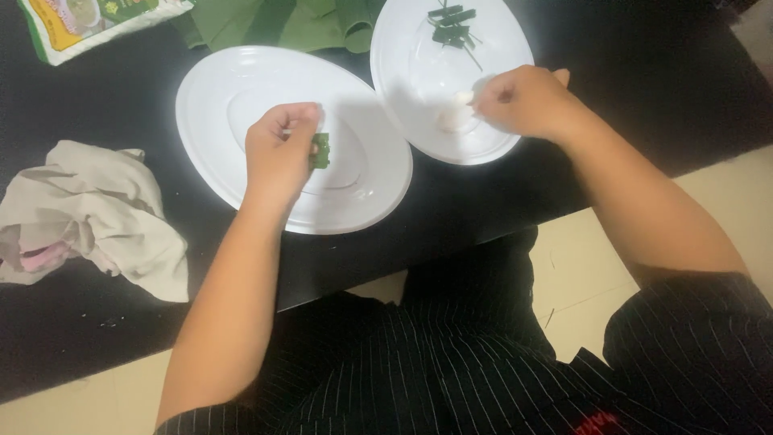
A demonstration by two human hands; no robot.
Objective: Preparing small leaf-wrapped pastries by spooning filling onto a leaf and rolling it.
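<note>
My left hand [279, 153] is closed around a small folded green leaf piece [320, 151], held over the large white oval plate [217, 89]. My right hand [523, 101] reaches onto the second white plate [403, 40] and pinches a small white lump [463, 98] from a white mound [452, 121] there. Thin dark green leaf strips [451, 28] lie at the far end of that plate.
A crumpled beige cloth [97, 213] lies on the black table [644, 89] at the left. Green leaves [274, 22] are piled at the back, beside a printed packet [80, 24]. The table's near edge runs diagonally above my lap.
</note>
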